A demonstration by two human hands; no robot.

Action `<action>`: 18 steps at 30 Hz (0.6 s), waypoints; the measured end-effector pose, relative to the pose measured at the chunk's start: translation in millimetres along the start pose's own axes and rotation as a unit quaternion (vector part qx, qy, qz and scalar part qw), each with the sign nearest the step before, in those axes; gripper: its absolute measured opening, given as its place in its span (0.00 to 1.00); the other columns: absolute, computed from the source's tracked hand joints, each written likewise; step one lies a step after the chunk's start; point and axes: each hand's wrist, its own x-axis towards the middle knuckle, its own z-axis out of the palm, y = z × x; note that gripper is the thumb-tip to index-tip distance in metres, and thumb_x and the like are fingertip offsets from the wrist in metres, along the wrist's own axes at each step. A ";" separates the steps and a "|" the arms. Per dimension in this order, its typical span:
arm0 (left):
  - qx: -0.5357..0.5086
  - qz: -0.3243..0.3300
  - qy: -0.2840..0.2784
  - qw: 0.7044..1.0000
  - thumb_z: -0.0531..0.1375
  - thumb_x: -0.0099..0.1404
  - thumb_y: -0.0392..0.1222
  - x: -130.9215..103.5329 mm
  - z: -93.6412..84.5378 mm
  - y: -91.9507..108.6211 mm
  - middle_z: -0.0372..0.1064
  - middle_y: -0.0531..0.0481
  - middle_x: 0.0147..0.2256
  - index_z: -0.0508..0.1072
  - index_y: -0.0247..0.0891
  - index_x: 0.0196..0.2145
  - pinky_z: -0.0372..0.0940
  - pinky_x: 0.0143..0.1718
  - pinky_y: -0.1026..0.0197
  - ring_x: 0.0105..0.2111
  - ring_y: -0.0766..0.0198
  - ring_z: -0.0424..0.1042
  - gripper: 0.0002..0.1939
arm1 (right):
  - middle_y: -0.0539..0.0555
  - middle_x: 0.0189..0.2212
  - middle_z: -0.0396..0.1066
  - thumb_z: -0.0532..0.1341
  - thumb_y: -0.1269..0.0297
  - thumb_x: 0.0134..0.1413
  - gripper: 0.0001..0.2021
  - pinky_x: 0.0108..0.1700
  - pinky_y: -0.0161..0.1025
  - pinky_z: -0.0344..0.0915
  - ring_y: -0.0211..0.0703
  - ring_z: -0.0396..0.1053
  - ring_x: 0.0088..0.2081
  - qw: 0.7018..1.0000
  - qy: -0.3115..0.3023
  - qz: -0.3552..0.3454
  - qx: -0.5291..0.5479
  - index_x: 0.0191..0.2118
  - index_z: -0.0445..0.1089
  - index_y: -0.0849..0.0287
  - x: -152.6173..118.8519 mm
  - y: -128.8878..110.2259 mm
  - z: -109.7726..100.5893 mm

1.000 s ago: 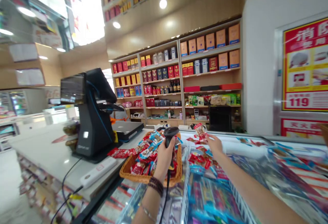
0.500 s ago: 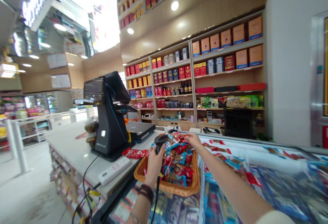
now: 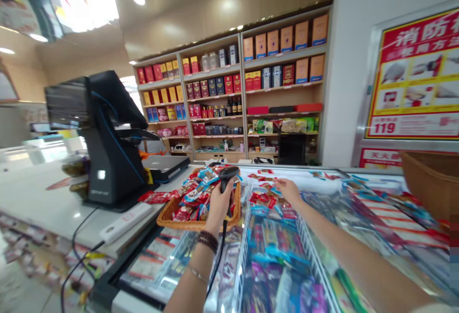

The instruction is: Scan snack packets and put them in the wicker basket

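Note:
My left hand (image 3: 219,203) is wrapped round the grip of a black barcode scanner (image 3: 229,173), whose cable hangs down past my wrist. The scanner is over the right side of a wicker basket (image 3: 198,225) heaped with small red and blue snack packets (image 3: 195,193). My right hand (image 3: 289,191) is right of the basket, low over the freezer's glass top, with fingers drawn together. Loose snack packets (image 3: 263,197) lie beside and under its fingertips. Whether one is pinched there is hidden.
A black cash register (image 3: 114,155) and a white power strip (image 3: 126,222) stand on the counter at left, with red packets (image 3: 158,197) nearby. Under the glass is a white wire basket (image 3: 244,255) of packaged goods. A brown bin (image 3: 430,184) stands at right; stocked shelves (image 3: 215,93) line the back.
The view has swung right. My right hand has left the heap in the wicker basket and is now over the loose packets on the glass. My left hand still holds the scanner, now further right over the basket.

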 end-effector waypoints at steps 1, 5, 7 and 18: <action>-0.008 0.001 -0.014 1.000 0.69 0.54 0.74 -3.1 11.8 -0.7 0.61 0.58 0.19 0.65 0.41 0.26 0.54 0.17 0.65 0.15 0.69 0.61 0.33 | 0.56 0.34 0.85 0.66 0.57 0.57 0.09 0.46 0.45 0.77 0.54 0.84 0.41 1.000 0.010 0.011 -0.014 0.38 0.84 0.53 -2.5 10.1 -16.8; -0.032 -0.003 -0.064 0.997 0.69 0.55 0.74 -14.6 56.8 -13.6 0.62 0.57 0.18 0.65 0.41 0.25 0.55 0.17 0.66 0.15 0.70 0.61 0.33 | 0.58 0.40 0.85 0.64 0.60 0.61 0.09 0.50 0.44 0.75 0.54 0.83 0.46 0.996 0.023 0.046 -0.076 0.38 0.83 0.54 -15.1 39.6 -66.2; -0.035 -0.019 -0.079 0.996 0.69 0.54 0.73 -20.4 77.0 -25.6 0.62 0.57 0.18 0.65 0.41 0.26 0.55 0.17 0.66 0.15 0.70 0.61 0.32 | 0.60 0.43 0.85 0.63 0.59 0.63 0.11 0.51 0.44 0.74 0.54 0.82 0.48 0.991 0.007 0.057 -0.122 0.41 0.83 0.56 -25.3 46.2 -74.5; -0.056 -0.148 -0.100 0.982 0.72 0.56 0.66 -41.3 110.8 -81.1 0.63 0.57 0.20 0.66 0.40 0.27 0.54 0.15 0.67 0.14 0.71 0.61 0.29 | 0.62 0.60 0.76 0.70 0.52 0.61 0.19 0.59 0.51 0.67 0.62 0.72 0.61 0.956 -0.061 0.049 -0.283 0.54 0.80 0.54 -58.0 35.4 -62.0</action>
